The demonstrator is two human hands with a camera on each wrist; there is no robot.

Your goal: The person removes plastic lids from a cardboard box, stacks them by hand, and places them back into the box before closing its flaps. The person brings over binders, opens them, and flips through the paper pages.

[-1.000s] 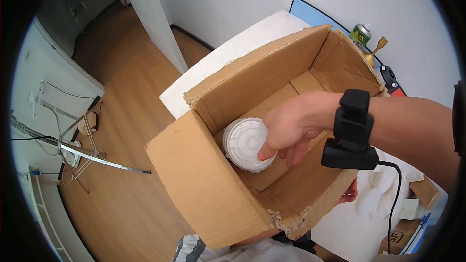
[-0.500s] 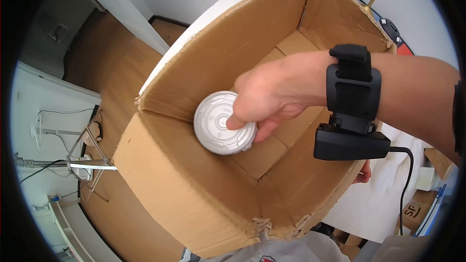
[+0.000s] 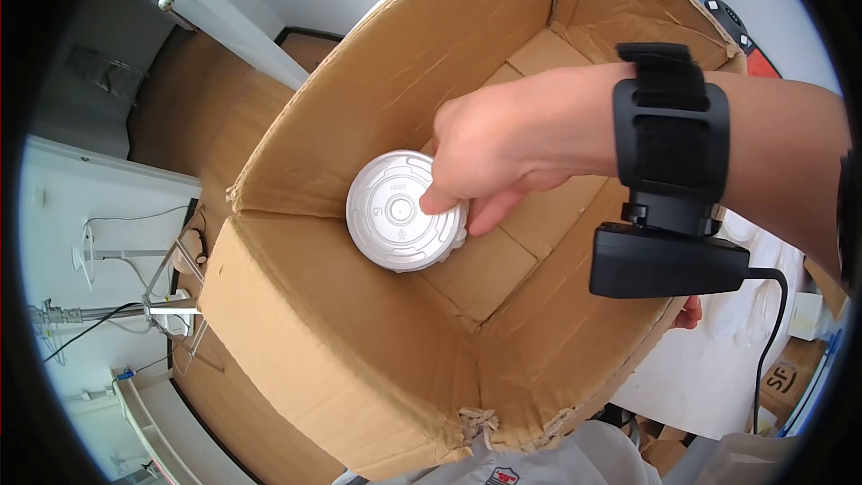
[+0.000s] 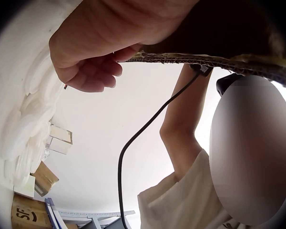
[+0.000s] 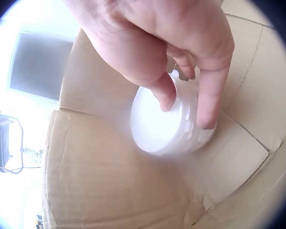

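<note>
A stack of round, translucent white plastic lids (image 3: 392, 232) sits at the left end inside an open cardboard box (image 3: 314, 323). My right hand (image 3: 503, 139) reaches into the box and pinches the stack, thumb on the top lid and fingers at its side. In the right wrist view, small tabs stick out along the edge of the lids (image 5: 157, 124). Outside the box's right wall, only the fingertips of my left hand (image 3: 690, 313) show in the head view. The left wrist view has the left hand (image 4: 100, 43) with curled fingers against the box's edge (image 4: 181, 58).
Behind the box's right side lies a white table (image 3: 673, 386) with white, bag-like items (image 3: 754, 292). A smaller SF carton (image 3: 790, 377) stands at the lower right. A black cable (image 3: 770, 341) hangs from the right wrist camera. On the left are a metal stand (image 3: 180, 305) and a door (image 3: 224, 13).
The box has come closer to the head camera and fills more of the view. My right hand and the lids have shifted left and up in view, and the lids' top faces the camera more.
</note>
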